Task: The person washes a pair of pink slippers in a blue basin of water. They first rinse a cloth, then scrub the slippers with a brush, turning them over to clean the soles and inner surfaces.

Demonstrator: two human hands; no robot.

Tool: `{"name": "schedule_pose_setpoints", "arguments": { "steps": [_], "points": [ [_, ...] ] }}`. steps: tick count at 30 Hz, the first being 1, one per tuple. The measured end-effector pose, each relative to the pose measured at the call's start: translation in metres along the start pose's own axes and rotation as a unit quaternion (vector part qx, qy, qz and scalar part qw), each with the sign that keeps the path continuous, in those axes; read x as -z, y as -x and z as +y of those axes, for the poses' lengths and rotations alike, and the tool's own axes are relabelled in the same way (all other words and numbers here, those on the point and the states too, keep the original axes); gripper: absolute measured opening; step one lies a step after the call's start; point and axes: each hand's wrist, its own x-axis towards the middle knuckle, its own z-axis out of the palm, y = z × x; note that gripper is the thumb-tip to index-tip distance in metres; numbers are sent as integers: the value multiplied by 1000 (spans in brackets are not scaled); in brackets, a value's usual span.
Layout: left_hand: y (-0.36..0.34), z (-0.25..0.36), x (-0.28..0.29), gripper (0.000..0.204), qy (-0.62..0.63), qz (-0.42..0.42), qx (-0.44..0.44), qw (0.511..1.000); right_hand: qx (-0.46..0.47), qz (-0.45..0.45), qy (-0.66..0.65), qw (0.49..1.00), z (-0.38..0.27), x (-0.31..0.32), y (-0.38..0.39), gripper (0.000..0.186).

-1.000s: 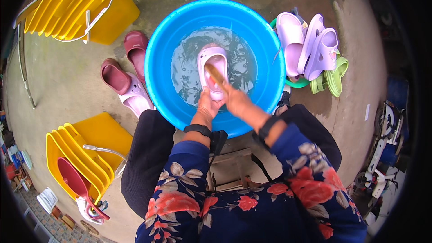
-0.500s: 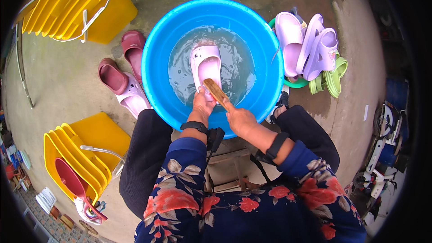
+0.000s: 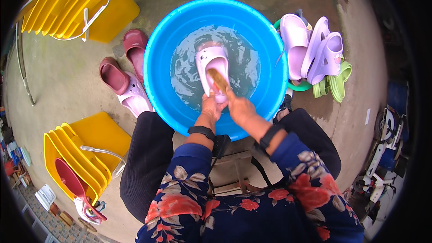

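Grips the heel end of a pale pink, dark-spotted clog [image 3: 218, 65] in the left hand [image 3: 213, 106], and clasps a slim brown wooden-looking tool [image 3: 219, 82] in the right hand [image 3: 240, 109], with the blurred head inside the clog's opening. Covers part of the insole with the tool. Has the clog toe-away at the cloudy water [image 3: 245, 60] in a round bright-blue plastic basin [image 3: 157, 67]; cannot tell how deep. Has two dark red clogs [image 3: 135, 47] just left, one overlapping a second pale pink clog [image 3: 135, 96]. To the right, has lilac clogs [image 3: 324, 58] heaped beside light green slippers [image 3: 339, 83]. Well left, has nested yellow buckets far [image 3: 103, 13] and near [image 3: 103, 130], with a dark red plastic dipper [image 3: 69, 175] on the near stack. Half a second ago, held the tool across the heel; now has it farther inside.
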Motion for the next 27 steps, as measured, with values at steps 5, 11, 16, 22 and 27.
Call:
{"name": "schedule_pose_setpoints", "arguments": {
  "steps": [5, 11, 16, 22, 27],
  "points": [
    [14, -6, -13, 28, -79, 24, -6, 997, 13, 103, 9, 995, -7, 10, -28, 43],
    [8, 8, -11, 30, -36, -21, 35, 999, 7, -34, 11, 999, -1, 8, -5, 43],
    [16, -9, -18, 23, -120, 7, -24, 992, -19, 93, 1, 995, 3, 18, -43, 44],
    [14, 1, -14, 24, -106, 37, 4, 994, -65, -29, -28, 997, 13, 14, -22, 49],
    [14, -6, -11, 27, -107, -25, 19, 994, 4, 135, -28, 990, 22, 12, -27, 46]
  ]
}}
